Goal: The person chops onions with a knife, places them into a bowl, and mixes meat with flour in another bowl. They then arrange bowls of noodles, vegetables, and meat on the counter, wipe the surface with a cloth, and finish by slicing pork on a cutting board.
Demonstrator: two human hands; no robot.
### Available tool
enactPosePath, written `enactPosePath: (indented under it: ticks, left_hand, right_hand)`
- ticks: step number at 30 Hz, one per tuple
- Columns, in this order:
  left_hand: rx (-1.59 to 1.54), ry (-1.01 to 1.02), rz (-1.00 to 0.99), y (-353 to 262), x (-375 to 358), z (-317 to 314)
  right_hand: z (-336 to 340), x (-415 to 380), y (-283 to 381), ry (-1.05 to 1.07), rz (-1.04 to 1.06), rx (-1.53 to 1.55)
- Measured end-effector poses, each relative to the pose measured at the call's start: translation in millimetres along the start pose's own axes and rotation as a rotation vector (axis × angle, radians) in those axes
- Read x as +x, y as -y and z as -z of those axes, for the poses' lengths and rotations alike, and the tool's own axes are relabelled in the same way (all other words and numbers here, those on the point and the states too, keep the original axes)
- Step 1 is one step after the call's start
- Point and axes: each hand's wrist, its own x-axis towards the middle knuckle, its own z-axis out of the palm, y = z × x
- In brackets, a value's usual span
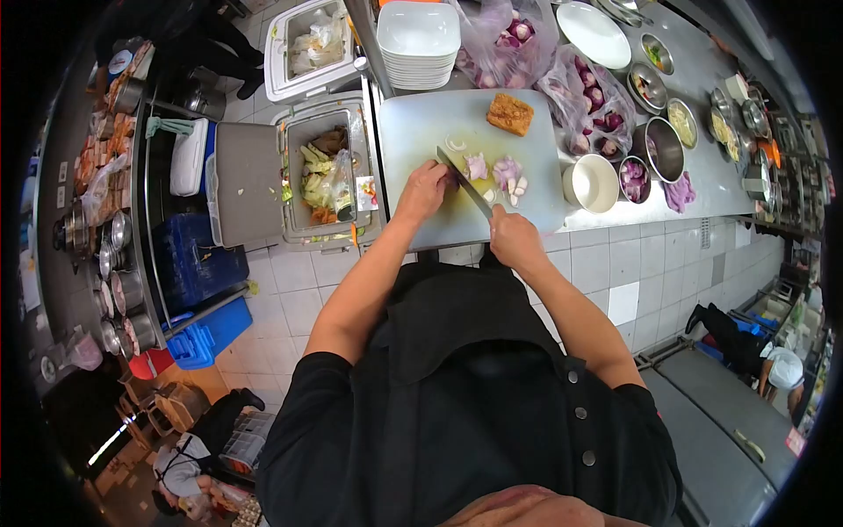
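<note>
My right hand is closed round the handle of a knife, whose blade slants up and left over the white cutting board. Beside the blade tip, my left hand has its fingers bent together on the board; what they hold, if anything, is hidden. Chopped purple onion and a smaller onion pile lie right of the blade, with pale pieces close by. A browned block of food rests near the board's upper right.
Left of the board stands a scrap bin. To the right are bags of onions, a white bowl and metal bowls. Stacked white dishes stand behind. Other people are at the lower left and far right.
</note>
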Motion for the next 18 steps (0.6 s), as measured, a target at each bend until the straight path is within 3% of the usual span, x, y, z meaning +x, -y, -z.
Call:
enactPosePath:
  ticks: [4, 18]
  left_hand:
    - [-0.123, -0.024, 0.037, -11, -29, -20]
    - [-0.168, -0.076, -0.01, 6, -7, -6]
  right_hand:
    - [-6, -30, -8, 0.057, -0.024, -0.004]
    - [19, -6, 7, 0.059, -0.001, -0.022]
